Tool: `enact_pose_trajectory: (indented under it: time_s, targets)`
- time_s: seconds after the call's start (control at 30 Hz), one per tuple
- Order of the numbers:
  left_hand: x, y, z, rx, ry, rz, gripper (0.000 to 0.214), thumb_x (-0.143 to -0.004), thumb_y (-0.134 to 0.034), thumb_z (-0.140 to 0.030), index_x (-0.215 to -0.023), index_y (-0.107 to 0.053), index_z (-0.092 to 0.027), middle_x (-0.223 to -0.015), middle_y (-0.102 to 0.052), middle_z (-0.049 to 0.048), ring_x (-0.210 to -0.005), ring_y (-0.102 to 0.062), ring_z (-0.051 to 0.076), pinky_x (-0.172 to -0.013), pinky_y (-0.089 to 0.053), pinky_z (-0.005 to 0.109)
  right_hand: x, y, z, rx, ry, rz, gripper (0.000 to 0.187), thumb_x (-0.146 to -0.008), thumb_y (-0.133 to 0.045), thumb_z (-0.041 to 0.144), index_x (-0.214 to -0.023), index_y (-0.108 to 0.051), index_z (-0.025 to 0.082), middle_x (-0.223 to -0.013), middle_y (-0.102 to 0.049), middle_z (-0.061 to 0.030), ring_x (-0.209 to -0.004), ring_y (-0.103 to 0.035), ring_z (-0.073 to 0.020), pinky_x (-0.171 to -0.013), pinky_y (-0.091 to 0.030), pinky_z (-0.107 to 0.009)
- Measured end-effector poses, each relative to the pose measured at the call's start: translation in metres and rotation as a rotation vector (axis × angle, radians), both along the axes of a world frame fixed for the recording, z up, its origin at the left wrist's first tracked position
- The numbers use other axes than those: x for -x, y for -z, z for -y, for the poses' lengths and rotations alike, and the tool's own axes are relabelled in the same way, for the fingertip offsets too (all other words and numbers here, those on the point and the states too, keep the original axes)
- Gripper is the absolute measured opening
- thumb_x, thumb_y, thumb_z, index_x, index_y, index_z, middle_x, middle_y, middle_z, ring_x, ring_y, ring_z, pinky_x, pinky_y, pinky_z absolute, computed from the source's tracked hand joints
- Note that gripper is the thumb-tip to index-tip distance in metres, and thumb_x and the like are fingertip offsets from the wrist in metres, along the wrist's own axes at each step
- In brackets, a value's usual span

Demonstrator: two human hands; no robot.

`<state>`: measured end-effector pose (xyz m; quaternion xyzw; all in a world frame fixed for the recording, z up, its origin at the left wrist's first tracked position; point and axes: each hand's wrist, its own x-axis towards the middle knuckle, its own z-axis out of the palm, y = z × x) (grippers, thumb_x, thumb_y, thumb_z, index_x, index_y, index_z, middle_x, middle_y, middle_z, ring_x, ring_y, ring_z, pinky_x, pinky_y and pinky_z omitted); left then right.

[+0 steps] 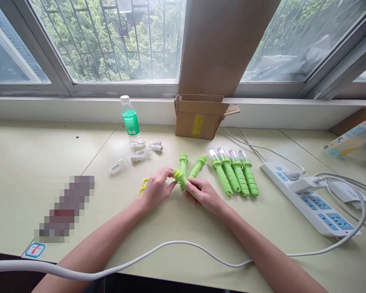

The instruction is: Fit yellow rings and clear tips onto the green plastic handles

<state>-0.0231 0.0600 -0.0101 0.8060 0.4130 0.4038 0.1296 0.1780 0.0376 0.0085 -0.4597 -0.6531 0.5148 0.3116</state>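
My right hand (203, 194) is wrapped round a green plastic handle (181, 178) and holds it tilted over the table. The fingers of my left hand (156, 188) pinch at the handle's round top end. Two more green handles (198, 165) lie on the table just behind my hands. To the right lie several finished green handles with clear caps (234, 171), side by side. Clear caps (142, 155) are scattered to the left by a bottle. A yellow piece (143, 185) shows partly from behind my left hand.
A water bottle with a green label (130, 120) stands at the back. An open cardboard box (198, 116) sits against the window ledge. A white power strip (311, 199) with plugs lies at the right. A white cable (177, 244) crosses the table's front over my arms.
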Motion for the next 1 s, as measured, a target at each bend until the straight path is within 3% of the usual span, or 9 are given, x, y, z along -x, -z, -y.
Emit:
enact_pose_trajectory:
  time_s: [1.0]
  targets:
    - [0.0006,-0.0026,0.0008,0.016,-0.01,-0.005,0.012,-0.083,-0.059,-0.022,-0.089,-0.049,-0.021,-0.099,-0.064,0.0016,-0.079,-0.062,0.013,-0.068,-0.054,0.027,0.0005,-0.0004,0.0004,-0.008,0.008,0.015,0.037,-0.089,-0.045,0.05,-0.095,-0.061,0.017,-0.068,-0.059,-0.0012,-0.045,-0.049,-0.0104,-0.04,-0.04,-0.022]
